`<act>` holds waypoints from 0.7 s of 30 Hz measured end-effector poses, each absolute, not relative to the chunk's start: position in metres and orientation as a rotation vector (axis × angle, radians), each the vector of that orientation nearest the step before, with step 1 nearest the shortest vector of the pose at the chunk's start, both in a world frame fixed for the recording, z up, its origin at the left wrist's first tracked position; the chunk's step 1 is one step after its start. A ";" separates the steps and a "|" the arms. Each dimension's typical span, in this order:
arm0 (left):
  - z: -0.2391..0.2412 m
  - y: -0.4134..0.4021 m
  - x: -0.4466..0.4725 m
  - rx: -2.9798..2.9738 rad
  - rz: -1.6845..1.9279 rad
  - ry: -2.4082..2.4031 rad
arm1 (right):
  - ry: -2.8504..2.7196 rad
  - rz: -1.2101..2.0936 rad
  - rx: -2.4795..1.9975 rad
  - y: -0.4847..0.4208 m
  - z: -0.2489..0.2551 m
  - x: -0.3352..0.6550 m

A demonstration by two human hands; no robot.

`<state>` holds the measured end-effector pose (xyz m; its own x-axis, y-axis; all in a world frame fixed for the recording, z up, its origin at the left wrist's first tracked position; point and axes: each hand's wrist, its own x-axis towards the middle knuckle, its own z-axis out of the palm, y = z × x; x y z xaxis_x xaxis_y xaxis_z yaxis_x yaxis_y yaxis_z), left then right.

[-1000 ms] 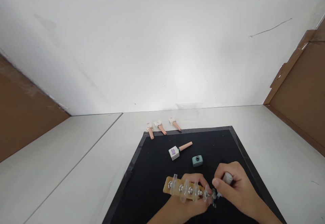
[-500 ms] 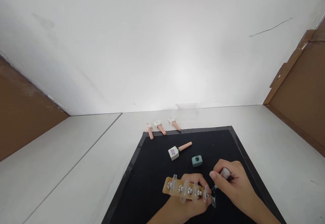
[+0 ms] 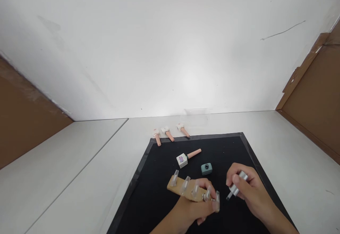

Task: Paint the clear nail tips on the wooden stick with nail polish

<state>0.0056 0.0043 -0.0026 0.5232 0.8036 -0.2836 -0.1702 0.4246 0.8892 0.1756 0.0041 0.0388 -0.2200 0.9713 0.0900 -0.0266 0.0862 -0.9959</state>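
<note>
My left hand (image 3: 195, 207) grips a wooden nail-tip stand (image 3: 172, 188) by its right end, fingers wrapped around it. Several clear false nails (image 3: 186, 185) stick up from the stand in a row. In my right hand (image 3: 247, 188) is a nail polish brush (image 3: 234, 188), pinched by its silver cap, its dark bristle tip pointing down and left. That tip is apart from the nearest false nail. Beyond the hands an uncapped teal polish bottle (image 3: 206, 169) stands upright, its dark neck showing. A white polish bottle (image 3: 182, 160) with a pink cap lies left of it.
Under the hands is a black mat (image 3: 156, 177) with a taped border on a white table (image 3: 87, 177). Three more pink-capped bottles (image 3: 167, 133) lie at its far edge. A white wall rises behind, with brown cardboard panels (image 3: 313, 85) at both sides.
The stand has tilted in my left hand, so its nails point more upward. My right hand has turned the brush and drawn its tip away to the right from the end nail.
</note>
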 end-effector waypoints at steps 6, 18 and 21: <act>0.007 0.003 0.005 0.829 0.719 0.768 | -1.466 1.419 -0.946 0.004 0.040 0.173; 0.014 0.002 0.010 0.838 0.666 0.765 | -1.347 1.352 -1.071 0.005 0.044 0.171; 0.012 0.002 0.009 0.839 0.673 0.754 | -1.313 1.327 -1.117 0.006 0.043 0.171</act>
